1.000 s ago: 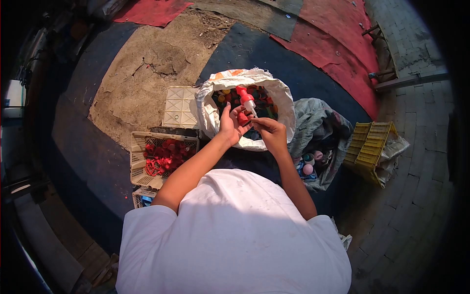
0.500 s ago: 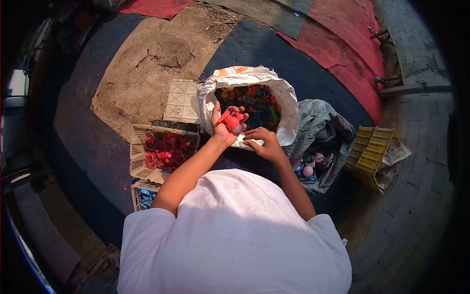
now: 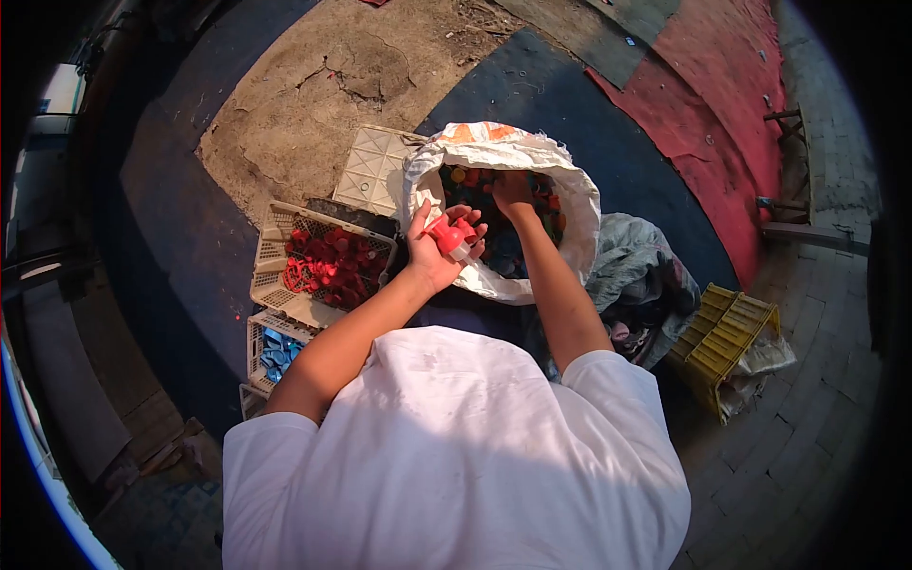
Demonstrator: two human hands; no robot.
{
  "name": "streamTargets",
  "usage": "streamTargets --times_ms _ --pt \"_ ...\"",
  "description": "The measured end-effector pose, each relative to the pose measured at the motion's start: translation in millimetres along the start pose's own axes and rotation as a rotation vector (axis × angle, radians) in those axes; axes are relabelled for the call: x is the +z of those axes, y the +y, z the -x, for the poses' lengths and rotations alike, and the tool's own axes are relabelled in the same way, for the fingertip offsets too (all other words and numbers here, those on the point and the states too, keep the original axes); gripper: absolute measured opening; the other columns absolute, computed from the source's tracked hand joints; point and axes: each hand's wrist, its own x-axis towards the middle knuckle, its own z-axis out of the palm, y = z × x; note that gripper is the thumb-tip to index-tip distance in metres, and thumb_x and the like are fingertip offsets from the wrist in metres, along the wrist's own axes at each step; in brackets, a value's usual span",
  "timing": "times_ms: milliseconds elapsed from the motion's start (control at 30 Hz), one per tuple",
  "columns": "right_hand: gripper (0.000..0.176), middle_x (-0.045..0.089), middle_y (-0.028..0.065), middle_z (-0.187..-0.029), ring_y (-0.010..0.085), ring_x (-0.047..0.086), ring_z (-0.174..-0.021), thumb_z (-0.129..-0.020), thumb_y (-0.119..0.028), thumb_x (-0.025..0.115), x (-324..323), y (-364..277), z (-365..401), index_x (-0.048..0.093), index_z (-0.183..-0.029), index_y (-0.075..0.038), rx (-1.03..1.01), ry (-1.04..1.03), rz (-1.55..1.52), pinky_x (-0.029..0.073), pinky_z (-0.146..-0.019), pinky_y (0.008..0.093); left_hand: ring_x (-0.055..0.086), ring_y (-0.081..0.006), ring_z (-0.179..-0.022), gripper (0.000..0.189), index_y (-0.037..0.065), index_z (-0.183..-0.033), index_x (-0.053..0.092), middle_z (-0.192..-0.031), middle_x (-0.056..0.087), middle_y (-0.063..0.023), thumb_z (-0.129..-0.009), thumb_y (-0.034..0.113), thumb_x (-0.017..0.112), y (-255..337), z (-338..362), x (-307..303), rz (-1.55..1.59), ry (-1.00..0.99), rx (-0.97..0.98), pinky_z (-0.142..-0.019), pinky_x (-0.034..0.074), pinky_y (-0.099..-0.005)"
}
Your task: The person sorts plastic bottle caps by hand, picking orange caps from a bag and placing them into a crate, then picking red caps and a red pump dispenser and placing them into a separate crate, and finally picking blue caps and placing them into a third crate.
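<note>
My left hand is palm up at the near left of the sack's mouth, fingers curled around several red plastic caps. A whitish, clear piece sits among them. The white woven sack stands upright with its rim rolled back, and loose plastic caps in red, green, orange and dark colours fill the inside. My right hand reaches down into the sack, touching the caps at the far side. Its fingers are hidden from view there.
A cream crate of red plastic pieces stands left, with a second crate of blue pieces below it. To the right are a grey-green bag and a yellow crate. A cream lattice panel lies behind.
My right hand has moved from the sack's near rim forward into the caps. My left hand still holds the red caps. The whole view has shifted slightly.
</note>
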Motion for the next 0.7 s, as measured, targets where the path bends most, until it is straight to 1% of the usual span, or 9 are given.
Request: streamTargets --times_ms 67,133,200,267,367,467,567,667,700 --pt "0.038 0.069 0.0192 -0.123 0.0326 0.073 -0.1 -0.093 -0.01 0.056 6 0 -14 0.063 -0.13 -0.005 -0.084 0.034 0.122 0.057 -0.083 0.0414 0.065 -0.0306 -0.106 0.061 0.007 -0.109 0.066 -0.116 0.069 -0.0112 -0.096 0.064 0.048 1 1 3 0.003 0.006 0.016 -0.083 0.053 -0.0453" --pt "0.039 0.065 0.019 -0.131 0.0335 0.069 -0.109 -0.096 -0.018 0.056 28 30 -32 0.062 -0.133 -0.007 -0.08 -0.006 0.077 0.055 -0.091 0.0426 0.064 -0.0308 -0.107 0.061 0.007 -0.113 0.065 -0.116 0.068 -0.0114 -0.097 0.063 0.047 3 2 5 -0.007 0.022 0.027 -0.084 0.053 -0.0456" --pt "0.043 0.06 0.0166 -0.139 0.0338 0.06 -0.123 -0.097 -0.025 0.055 33 36 -39 0.06 -0.137 -0.01 -0.106 -0.023 0.125 0.047 -0.102 0.0435 0.064 -0.031 -0.107 0.061 0.007 -0.115 0.064 -0.117 0.068 -0.0116 -0.097 0.063 0.047 7 4 4 -0.004 0.033 0.033 -0.085 0.053 -0.0461" --pt "0.049 0.055 0.012 -0.148 0.0333 0.046 -0.14 -0.097 -0.033 0.054 34 36 -44 0.057 -0.142 -0.014 -0.161 -0.012 0.266 0.035 -0.117 0.0442 0.064 -0.0311 -0.108 0.061 0.007 -0.118 0.063 -0.118 0.067 -0.0119 -0.097 0.062 0.046 10 5 4 0.011 0.037 0.031 -0.085 0.053 -0.0466" --pt "0.052 0.056 0.0109 -0.147 0.0318 0.049 -0.139 -0.099 -0.046 0.05 28 25 -44 0.059 -0.14 -0.015 -0.229 0.053 0.386 0.035 -0.117 0.0448 0.064 -0.0314 -0.109 0.062 0.007 -0.12 0.062 -0.119 0.067 -0.0121 -0.098 0.062 0.046 9 4 2 0.02 0.021 0.046 -0.086 0.053 -0.0474" --pt "0.053 0.056 0.013 -0.147 0.0345 0.047 -0.139 -0.098 -0.048 0.051 30 25 -44 0.06 -0.14 -0.016 -0.274 0.147 0.388 0.032 -0.118 0.0461 0.065 -0.0317 -0.108 0.062 0.008 -0.12 0.062 -0.119 0.067 -0.0118 -0.098 0.063 0.045 6 5 5 0.017 0.029 0.045 -0.086 0.053 -0.0478" --pt "0.058 0.054 0.011 -0.149 0.0326 0.047 -0.14 -0.098 -0.054 0.049 35 24 -41 0.059 -0.141 -0.017 -0.276 0.214 0.439 0.03 -0.12 0.0465 0.065 -0.0314 -0.107 0.062 0.008 -0.12 0.062 -0.118 0.068 -0.0114 -0.098 0.063 0.045 5 5 7 0.004 0.051 0.04 -0.085 0.053 -0.0479" --pt "0.065 0.049 0.0103 -0.154 0.0334 0.041 -0.145 -0.098 -0.059 0.045 43 28 -46 0.053 -0.146 -0.017 -0.289 0.298 0.381 0.025 -0.122 0.0493 0.065 -0.0311 -0.107 0.062 0.008 -0.121 0.062 -0.118 0.068 -0.011 -0.098 0.063 0.045 5 2 5 -0.001 0.04 0.046 -0.086 0.053 -0.0477" --pt "0.067 0.047 0.0102 -0.156 0.0337 0.039 -0.146 -0.098 -0.061 0.043 46 33 -49 0.051 -0.148 -0.017 -0.27 0.268 0.349 0.023 -0.123 0.0498 0.065 -0.031 -0.107 0.062 0.008 -0.121 0.062 -0.118 0.068 -0.0109 -0.098 0.063 0.045 4 2 5 -0.001 0.044 0.05 -0.086 0.053 -0.0477"
